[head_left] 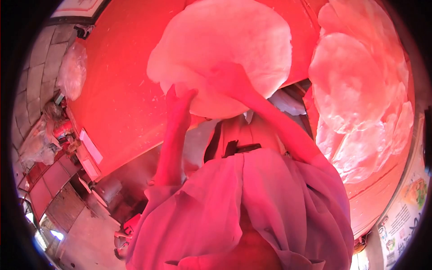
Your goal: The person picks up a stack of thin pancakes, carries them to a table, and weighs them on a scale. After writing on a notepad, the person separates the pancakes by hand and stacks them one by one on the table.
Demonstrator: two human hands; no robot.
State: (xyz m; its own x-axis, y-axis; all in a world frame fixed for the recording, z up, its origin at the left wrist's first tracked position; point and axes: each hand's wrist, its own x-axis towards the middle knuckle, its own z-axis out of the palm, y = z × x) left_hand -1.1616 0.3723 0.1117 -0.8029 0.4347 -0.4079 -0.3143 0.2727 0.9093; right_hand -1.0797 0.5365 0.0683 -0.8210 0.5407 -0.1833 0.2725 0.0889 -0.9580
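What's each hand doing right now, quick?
Left hand: at the near edge of the round sheet; grip can't be told.
Right hand: over the sheet; open or closed, can't tell.

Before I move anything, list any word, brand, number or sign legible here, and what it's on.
No text can be read with certainty.
Printed sheet at the right edge: lines of print and larger dark characters, too small and blurred to read.
Framed panel, top left, cut off: reddish markings, no readable words.
Pale strip at the red table's left corner: no legible text.
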